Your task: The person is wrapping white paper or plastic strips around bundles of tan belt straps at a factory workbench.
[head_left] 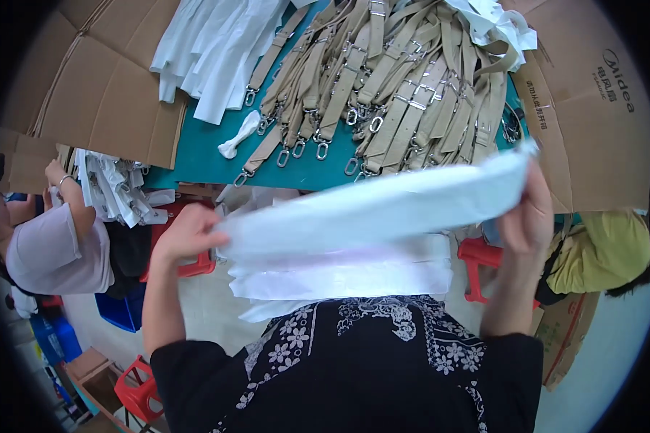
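Note:
A long white folded wrapping strip (383, 209), blurred by motion, stretches across in front of me above my lap. My right hand (529, 213) is closed round its right end, which is tilted higher. At the lower left end, my left hand (189, 234) pinches the strip between thumb and fingers. Beneath it, a pile of similar white strips (339, 283) lies across my lap. Beyond, a heap of beige straps (412, 94) with metal buckles and clasps covers much of the green table (195, 155).
White wrapped strips (224, 54) lie at the table's back left, near a twisted white scrap (240, 135). Cardboard boxes (115, 79) flank the table. People sit at left (58, 245) and right (599, 249). Red stools (139, 390) stand on the floor.

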Demonstrator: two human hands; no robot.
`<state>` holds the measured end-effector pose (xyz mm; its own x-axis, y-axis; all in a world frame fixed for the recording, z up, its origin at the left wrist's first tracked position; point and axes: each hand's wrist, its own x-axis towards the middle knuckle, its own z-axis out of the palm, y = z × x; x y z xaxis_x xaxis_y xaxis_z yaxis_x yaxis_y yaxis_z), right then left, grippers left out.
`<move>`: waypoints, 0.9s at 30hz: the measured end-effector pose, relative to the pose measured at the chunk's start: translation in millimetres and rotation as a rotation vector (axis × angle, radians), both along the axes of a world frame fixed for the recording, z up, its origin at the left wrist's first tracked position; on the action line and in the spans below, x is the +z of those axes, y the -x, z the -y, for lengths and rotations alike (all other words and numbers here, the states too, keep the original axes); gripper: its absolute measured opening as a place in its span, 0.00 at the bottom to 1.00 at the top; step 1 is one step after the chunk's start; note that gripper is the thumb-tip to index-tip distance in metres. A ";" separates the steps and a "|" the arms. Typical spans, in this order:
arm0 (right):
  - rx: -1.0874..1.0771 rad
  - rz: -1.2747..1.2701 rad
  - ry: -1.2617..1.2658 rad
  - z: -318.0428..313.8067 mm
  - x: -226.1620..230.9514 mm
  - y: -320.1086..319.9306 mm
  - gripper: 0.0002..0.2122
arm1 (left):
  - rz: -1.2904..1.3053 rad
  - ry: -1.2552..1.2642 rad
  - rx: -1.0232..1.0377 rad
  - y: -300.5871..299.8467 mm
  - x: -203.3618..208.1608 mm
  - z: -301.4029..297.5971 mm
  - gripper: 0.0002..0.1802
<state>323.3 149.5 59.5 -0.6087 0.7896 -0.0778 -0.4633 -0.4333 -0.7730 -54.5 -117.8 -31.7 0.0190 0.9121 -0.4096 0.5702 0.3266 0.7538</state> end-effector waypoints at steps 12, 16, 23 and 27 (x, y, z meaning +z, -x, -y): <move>-0.434 0.767 0.389 20.4 -237.9 -306.2 0.09 | -0.105 0.324 0.054 -90.0 -59.5 15.5 0.14; -0.431 1.235 0.390 25.8 -279.7 -292.2 0.12 | -0.501 -0.291 0.505 -90.7 -71.4 6.9 0.06; -0.472 1.196 -0.108 -27.8 -272.1 -254.9 0.10 | -0.954 -0.800 0.701 -40.5 -46.5 -57.0 0.15; -0.586 1.113 -0.228 -50.3 -230.0 -212.4 0.06 | -0.885 -0.613 0.632 -11.5 -41.1 -86.3 0.15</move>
<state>535.7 199.9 -170.5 0.1398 0.9792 -0.1473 0.4030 -0.1921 -0.8948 -43.0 -31.5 -72.8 -0.5570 0.7058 0.4377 0.8302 0.4588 0.3166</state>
